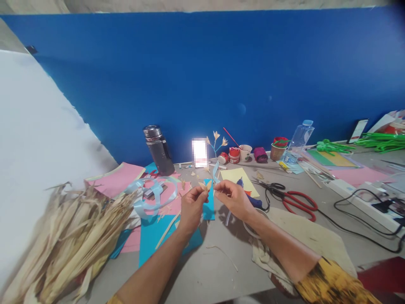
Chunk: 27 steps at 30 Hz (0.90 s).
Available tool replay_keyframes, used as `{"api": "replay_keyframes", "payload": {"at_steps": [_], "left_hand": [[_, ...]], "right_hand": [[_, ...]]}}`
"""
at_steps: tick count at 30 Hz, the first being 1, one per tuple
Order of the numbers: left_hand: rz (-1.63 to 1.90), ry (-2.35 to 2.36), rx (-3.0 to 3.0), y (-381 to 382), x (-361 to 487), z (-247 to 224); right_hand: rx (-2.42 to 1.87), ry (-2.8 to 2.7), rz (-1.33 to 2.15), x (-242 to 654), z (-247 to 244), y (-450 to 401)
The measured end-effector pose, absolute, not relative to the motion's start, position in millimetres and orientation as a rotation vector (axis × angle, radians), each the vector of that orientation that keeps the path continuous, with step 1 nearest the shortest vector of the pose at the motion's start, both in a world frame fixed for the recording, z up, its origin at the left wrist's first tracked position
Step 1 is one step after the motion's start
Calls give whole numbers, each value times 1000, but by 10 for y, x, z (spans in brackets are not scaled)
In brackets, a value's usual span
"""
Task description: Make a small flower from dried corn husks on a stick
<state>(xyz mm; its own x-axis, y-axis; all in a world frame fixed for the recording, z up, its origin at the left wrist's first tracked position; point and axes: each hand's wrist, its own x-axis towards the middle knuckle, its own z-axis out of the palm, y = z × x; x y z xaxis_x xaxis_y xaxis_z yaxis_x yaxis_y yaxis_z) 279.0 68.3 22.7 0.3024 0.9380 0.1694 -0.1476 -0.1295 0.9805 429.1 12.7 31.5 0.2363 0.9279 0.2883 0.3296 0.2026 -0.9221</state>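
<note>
Dried husks [76, 240] are heaped along the left edge of the tabletop [221, 270]. Above its middle, a husk flower [205, 186] is pinched in the left hand [192, 207]; its thin petals could be cracked by too tight a grip. Just beside, the right hand [236, 200] is held apart; whether anything is gripped cannot be told. Toward the back right corner, a bottle [298, 137] could be toppled by a careless sweep

The left hand [193, 206] pinches a pale petalled flower [208, 185], the right hand [233, 199] just beside it.
</note>
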Motion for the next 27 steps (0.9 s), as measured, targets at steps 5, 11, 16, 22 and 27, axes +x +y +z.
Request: {"api": "replay_keyframes", "payload": {"at_steps": [5,11,16,22,27], "left_hand": [[1131,825,1356,780,2764,197],[1101,735,1440,766,2780,217],[1053,692,1451,775,2802,185],[946,628,1359,822,2805,63],[872,661,1465,742,2820,107]], "right_hand": [[-1428,-1517,354,4324,214,161],[-1394,-1558,269,4362,187,187],[-1332,-1483,228,4378,239,177],[-1282,-1423,211,4405,311,140],[-1271,-1500,292,4413,350,126]]}}
